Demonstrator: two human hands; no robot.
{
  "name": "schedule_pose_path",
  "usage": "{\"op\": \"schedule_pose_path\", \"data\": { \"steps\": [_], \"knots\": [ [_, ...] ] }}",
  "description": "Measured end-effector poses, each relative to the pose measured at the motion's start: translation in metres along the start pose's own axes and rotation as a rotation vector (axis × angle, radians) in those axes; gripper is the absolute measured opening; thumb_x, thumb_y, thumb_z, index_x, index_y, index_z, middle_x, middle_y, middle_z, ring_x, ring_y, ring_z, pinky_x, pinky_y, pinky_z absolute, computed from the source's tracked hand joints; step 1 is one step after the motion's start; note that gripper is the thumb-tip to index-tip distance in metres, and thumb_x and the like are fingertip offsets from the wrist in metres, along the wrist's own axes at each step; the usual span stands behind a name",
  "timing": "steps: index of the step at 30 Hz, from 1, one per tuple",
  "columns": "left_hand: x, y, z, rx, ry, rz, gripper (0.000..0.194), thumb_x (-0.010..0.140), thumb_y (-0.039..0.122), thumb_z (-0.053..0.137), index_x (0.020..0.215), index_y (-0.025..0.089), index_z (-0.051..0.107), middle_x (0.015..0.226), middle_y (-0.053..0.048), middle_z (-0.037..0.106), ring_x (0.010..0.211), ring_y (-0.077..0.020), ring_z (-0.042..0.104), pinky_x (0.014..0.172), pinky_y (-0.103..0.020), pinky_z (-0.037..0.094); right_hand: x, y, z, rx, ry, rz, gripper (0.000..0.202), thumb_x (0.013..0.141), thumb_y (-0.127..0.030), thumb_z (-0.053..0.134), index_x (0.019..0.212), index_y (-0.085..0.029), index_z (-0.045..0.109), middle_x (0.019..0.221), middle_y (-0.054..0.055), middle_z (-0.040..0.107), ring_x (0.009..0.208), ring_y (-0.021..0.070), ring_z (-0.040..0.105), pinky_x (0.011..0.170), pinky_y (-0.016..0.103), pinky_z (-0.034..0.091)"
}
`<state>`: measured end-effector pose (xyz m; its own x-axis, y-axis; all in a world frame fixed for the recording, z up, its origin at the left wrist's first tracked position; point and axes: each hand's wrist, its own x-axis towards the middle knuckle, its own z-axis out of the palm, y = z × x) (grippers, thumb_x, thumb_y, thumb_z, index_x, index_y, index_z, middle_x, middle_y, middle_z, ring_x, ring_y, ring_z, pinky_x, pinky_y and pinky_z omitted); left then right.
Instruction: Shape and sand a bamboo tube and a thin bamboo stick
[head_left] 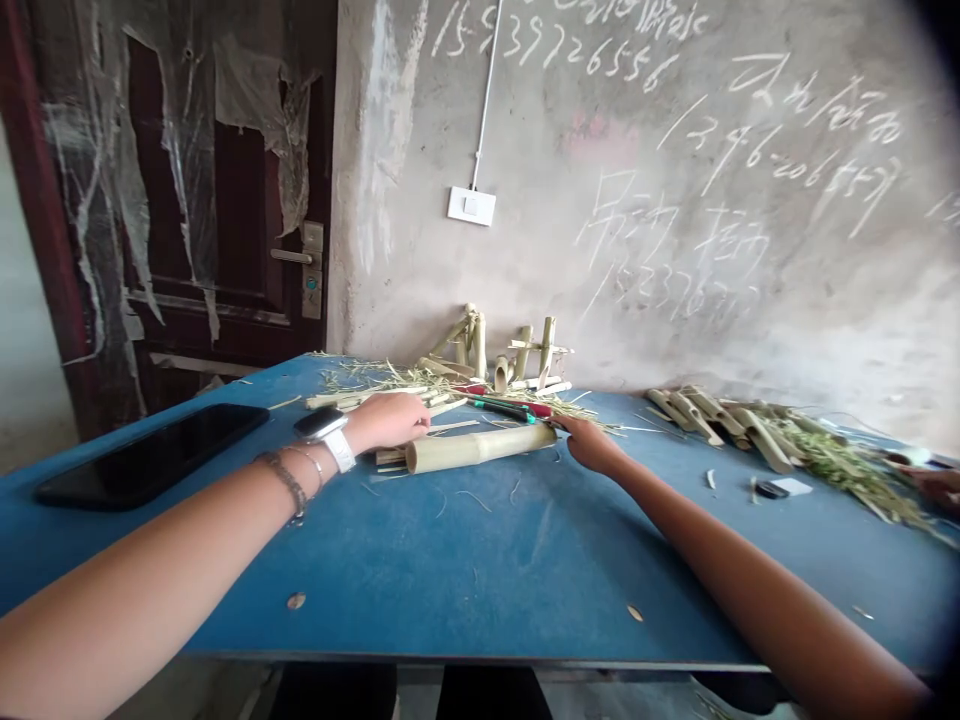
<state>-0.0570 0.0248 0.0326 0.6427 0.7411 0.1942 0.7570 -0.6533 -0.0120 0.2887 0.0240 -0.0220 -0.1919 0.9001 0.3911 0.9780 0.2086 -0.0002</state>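
A pale green bamboo tube [480, 448] lies on its side on the blue table, its open end facing left. My left hand [386, 418], wearing a white watch, is bent down just behind that open end, over some thin bamboo strips [390, 458]. Its fingers are curled, and what they hold, if anything, is hidden. At the tube's other end is my right hand [596, 445], with a fingertip close to the tube and the remaining fingers folded; I cannot make out anything in it. Behind the tube lie tools with red and green handles [510, 408].
Bamboo shavings and sticks [397, 378] spread behind my hands, near small bamboo constructions [469, 340] by the wall. A black phone-like slab [154, 452] lies left. Cut bamboo pieces [705, 415] and leaves are at right, where another person's hand [941, 488] shows at the edge.
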Motion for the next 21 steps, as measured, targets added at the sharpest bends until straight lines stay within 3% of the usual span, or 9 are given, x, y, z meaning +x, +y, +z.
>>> {"op": "schedule_pose_path", "data": {
  "steps": [5, 8, 11, 14, 21],
  "knots": [
    [0.004, -0.015, 0.004, -0.054, -0.182, 0.09, 0.03, 0.083, 0.035, 0.042, 0.097, 0.021, 0.065, 0.102, -0.005, 0.06, 0.081, -0.0166, 0.055, 0.07, -0.024, 0.04, -0.003, -0.02, -0.009, 0.084, 0.125, -0.091, 0.063, 0.065, 0.0, 0.036, 0.122, -0.021, 0.049, 0.123, 0.006, 0.055, 0.109, 0.022, 0.053, 0.09, 0.036, 0.043],
    [0.004, -0.013, 0.002, -0.016, -0.208, 0.073, 0.028, 0.08, 0.033, 0.047, 0.1, 0.021, 0.063, 0.105, -0.005, 0.058, 0.082, -0.0172, 0.055, 0.068, -0.024, 0.04, -0.006, -0.039, -0.017, 0.078, 0.189, -0.236, 0.059, 0.067, 0.0, 0.036, 0.119, -0.021, 0.051, 0.12, 0.006, 0.057, 0.11, 0.0211, 0.052, 0.094, 0.038, 0.04],
    [0.002, -0.006, 0.0, 0.022, -0.138, 0.058, 0.025, 0.078, 0.026, 0.05, 0.1, 0.019, 0.06, 0.101, -0.006, 0.059, 0.079, -0.0165, 0.055, 0.064, -0.024, 0.039, -0.01, -0.056, -0.019, 0.084, 0.136, -0.38, 0.055, 0.068, -0.001, 0.036, 0.116, -0.022, 0.053, 0.116, 0.005, 0.058, 0.109, 0.0198, 0.052, 0.094, 0.038, 0.04],
    [0.001, -0.003, -0.001, 0.03, -0.1, 0.054, 0.016, 0.075, 0.017, 0.049, 0.087, 0.018, 0.06, 0.09, -0.003, 0.061, 0.074, -0.0148, 0.055, 0.062, -0.023, 0.037, -0.012, -0.063, -0.016, 0.13, 0.044, -0.422, 0.058, 0.067, -0.004, 0.039, 0.123, -0.019, 0.047, 0.122, 0.008, 0.053, 0.111, 0.0202, 0.05, 0.093, 0.037, 0.041],
    [0.006, -0.009, 0.001, -0.049, -0.203, 0.13, 0.012, 0.072, 0.018, 0.049, 0.08, 0.018, 0.058, 0.083, -0.001, 0.06, 0.07, -0.0129, 0.052, 0.059, -0.021, 0.037, -0.003, -0.05, -0.024, 0.19, -0.006, -0.464, 0.045, 0.071, -0.022, 0.055, 0.116, -0.023, 0.052, 0.113, 0.006, 0.057, 0.103, 0.0212, 0.053, 0.089, 0.036, 0.042]
  ]
}}
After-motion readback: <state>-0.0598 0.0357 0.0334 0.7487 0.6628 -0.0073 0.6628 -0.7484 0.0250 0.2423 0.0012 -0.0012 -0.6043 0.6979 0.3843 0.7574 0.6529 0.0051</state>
